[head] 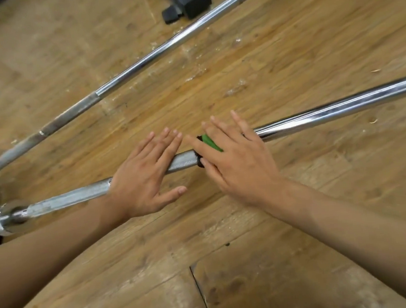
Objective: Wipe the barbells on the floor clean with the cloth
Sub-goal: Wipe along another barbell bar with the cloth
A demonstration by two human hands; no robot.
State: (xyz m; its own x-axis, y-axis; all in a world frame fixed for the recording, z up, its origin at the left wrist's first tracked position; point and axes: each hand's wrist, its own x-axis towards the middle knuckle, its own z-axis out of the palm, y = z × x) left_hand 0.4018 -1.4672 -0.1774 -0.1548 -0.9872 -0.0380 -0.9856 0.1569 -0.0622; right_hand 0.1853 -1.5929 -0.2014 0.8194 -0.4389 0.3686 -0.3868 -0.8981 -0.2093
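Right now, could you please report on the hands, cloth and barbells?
Left hand flat on near barbell. Right hand flat over green cloth on same bar. Far barbell lying apart, untouched. Nothing blocking the bar.

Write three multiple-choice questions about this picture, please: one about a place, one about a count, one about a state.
1. Where is the green cloth?
A. on a shelf
B. under the right hand, on the near chrome steel barbell
C. on a hook

2. How many long barbells lie on the wooden plank floor?
A. one
B. two
C. four

3. How are the fingers of the left hand?
A. straight and spread
B. curled in a fist
C. wrapped round a bottle

Answers: 1 B, green shows beneath that hand at the bar; 2 B, the near barbell and the far barbell; 3 A, they lie flat over the knurled grip.
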